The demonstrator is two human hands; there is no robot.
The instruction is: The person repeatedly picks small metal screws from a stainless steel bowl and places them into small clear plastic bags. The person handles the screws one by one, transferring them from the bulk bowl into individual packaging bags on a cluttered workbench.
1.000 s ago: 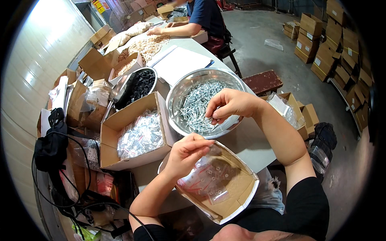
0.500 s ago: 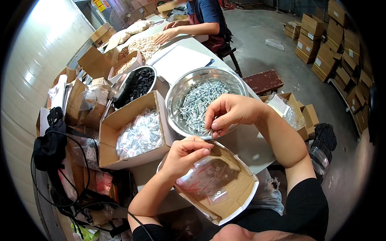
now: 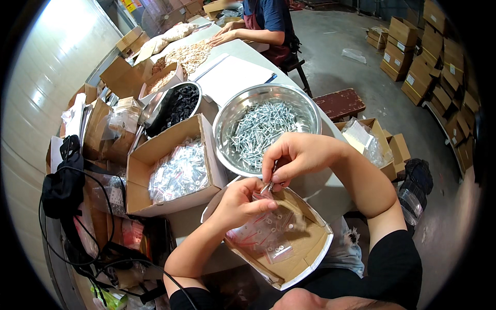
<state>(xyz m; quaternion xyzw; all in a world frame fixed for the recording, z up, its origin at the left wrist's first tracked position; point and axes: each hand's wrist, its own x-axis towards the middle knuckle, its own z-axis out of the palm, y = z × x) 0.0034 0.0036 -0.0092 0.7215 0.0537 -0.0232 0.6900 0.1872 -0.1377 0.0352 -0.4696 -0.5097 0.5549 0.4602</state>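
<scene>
Over the cardboard tray (image 3: 309, 248): left hand (image 3: 238, 202) pinches a clear plastic bag (image 3: 265, 195) between its fingers.
At the bag's top: right hand (image 3: 298, 159), fingers pinching metal screws (image 3: 268, 186).
Table (image 3: 324, 199): steel bowl (image 3: 308, 122), loose screws (image 3: 261, 128).

Bowl (image 3: 310, 116) sits ahead of me on the surface (image 3: 323, 194), screws (image 3: 263, 124) in it. Box (image 3: 175, 202) w/ filled bags (image 3: 178, 173) is just L of bowl; pan (image 3: 207, 109) w/ small parts (image 3: 181, 106) behind that box. Paper (image 3: 232, 75) lies behind bowl, then a pile of pieces (image 3: 188, 54) nr far end, co-worker (image 3: 268, 31) to its R. Nearest me: carton (image 3: 310, 248) w/ small bags (image 3: 279, 248) in it, my L grip (image 3: 240, 204) over its far edge, R grip (image 3: 305, 155) by bowl's near rim. Stool (image 3: 338, 103) R of surface; stacked cartons (image 3: 400, 51) far R.
</scene>
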